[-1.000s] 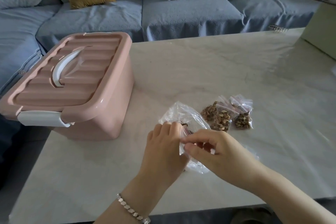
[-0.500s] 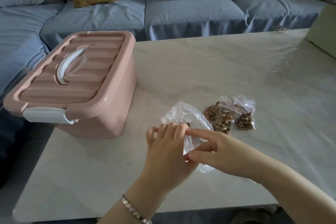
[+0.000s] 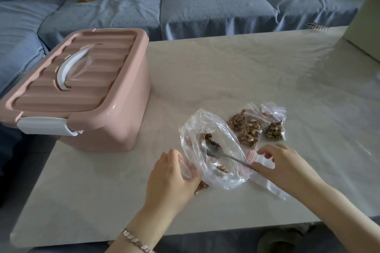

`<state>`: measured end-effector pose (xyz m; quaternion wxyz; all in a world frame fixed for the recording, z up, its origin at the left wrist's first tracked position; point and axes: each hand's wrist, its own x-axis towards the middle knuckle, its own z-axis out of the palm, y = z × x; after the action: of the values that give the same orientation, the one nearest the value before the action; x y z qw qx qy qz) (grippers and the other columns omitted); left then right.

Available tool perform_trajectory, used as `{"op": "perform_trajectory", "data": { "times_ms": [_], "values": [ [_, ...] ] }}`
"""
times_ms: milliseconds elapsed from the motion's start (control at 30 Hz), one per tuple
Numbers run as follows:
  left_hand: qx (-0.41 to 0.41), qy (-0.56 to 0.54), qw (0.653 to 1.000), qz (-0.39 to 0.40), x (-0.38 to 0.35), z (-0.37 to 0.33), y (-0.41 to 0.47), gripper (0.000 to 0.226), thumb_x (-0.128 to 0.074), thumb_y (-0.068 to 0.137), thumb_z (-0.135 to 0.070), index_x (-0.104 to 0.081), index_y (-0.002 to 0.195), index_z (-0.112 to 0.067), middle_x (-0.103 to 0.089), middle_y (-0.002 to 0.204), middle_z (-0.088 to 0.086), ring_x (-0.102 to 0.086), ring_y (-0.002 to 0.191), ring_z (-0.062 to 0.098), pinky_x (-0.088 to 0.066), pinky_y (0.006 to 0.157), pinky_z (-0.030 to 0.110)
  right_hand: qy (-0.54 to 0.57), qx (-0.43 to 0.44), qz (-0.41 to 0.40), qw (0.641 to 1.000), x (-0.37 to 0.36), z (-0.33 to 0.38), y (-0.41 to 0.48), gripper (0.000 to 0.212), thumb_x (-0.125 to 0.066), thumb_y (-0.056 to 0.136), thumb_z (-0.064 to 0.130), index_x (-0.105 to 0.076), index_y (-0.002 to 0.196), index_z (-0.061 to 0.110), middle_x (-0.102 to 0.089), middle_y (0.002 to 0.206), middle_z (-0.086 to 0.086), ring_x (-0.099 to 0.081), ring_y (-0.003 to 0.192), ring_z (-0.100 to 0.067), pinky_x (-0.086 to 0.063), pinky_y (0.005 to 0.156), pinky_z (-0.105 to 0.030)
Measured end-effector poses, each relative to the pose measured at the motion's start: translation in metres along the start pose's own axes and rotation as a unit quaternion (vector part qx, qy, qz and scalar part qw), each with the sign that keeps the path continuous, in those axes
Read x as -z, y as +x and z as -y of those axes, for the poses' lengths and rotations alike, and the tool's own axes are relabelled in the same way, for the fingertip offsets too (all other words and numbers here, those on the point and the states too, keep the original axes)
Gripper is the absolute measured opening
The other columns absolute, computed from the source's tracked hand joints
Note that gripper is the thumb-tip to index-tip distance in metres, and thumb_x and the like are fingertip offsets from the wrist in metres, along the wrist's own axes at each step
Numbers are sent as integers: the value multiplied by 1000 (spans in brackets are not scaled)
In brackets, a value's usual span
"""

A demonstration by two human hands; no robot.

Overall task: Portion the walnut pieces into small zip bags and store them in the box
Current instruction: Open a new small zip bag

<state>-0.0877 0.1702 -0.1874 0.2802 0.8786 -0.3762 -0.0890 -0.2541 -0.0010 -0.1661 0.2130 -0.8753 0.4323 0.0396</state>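
Observation:
A large clear bag [image 3: 213, 150] lies open on the table with a few walnut pieces and a metal spoon [image 3: 214, 150] inside. My left hand [image 3: 172, 176] grips a small zip bag of walnuts [image 3: 202, 185] at the big bag's left edge; most of that bag is hidden under my palm. My right hand [image 3: 283, 167] rests with blurred, bent fingers on empty zip bags [image 3: 265, 162] beside the spoon handle. Three filled zip bags [image 3: 249, 130] lie just behind. The pink box [image 3: 86, 96] stands at the left with its lid shut.
The pale marble-look table [image 3: 226, 68] ends close to me. A blue sofa [image 3: 205, 10] with cushions runs along the far side. A pale green box [image 3: 366, 26] sits at the table's far right corner.
Both hands were together pinching one small bag over the large bag. They have parted: my left hand moved left with the small bag, my right hand moved right onto the empty bags, uncovering the spoon.

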Motion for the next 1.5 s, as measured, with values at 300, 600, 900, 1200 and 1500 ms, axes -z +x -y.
{"op": "perform_trajectory", "data": {
  "times_ms": [300, 600, 900, 1200, 1500],
  "values": [
    [119, -27, 982, 142, -22, -2, 4, 37, -65, 75, -42, -44, 97, -21, -57, 93, -6, -58, 86, 16, -45, 70, 27, -68, -18, 49, 996, -29, -16, 13, 30, -58, 86, 44, -63, 106, 23, -53, 99, 5, -49, 103, -16, -43, 83, -26],
    [159, -88, 973, 141, -24, 3, 0, 32, -73, 72, -27, -46, 86, -17, -61, 74, -7, -58, 67, 6, -39, 51, 17, 114, -32, 97, 988, -14, -12, 12, 13, -60, 87, 18, -58, 74, 20, -70, 68, 6, -64, 58, -7, -49, 62, -27],
    [214, -209, 950, 91, -20, -4, 7, 24, -70, 72, -18, -47, 77, -13, -67, 72, 6, -60, 58, 18, -50, 56, 31, 221, 3, -18, 975, 20, 2, -22, 22, -52, 91, 12, -61, 73, 19, -67, 60, 2, -57, 46, -8, -33, 40, -11],
    [273, -425, 863, 21, 21, -24, 46, 29, -71, 76, 4, -47, 80, -12, -62, 70, 6, -61, 48, 19, -50, 44, 24, 260, 9, -53, 964, 29, 15, -19, 20, -50, 92, 14, -62, 78, 22, -68, 63, 2, -62, 51, -8, -42, 49, -22],
    [263, -200, 942, 54, 18, 25, 20, 15, -62, 73, -3, -49, 80, -8, -68, 65, 10, -66, 62, 24, -48, 58, 32, 265, 69, -80, 958, 15, 27, -28, 21, -51, 92, 14, -60, 84, 31, -66, 61, 10, -61, 58, -1, -44, 56, -9]
  ]
}}
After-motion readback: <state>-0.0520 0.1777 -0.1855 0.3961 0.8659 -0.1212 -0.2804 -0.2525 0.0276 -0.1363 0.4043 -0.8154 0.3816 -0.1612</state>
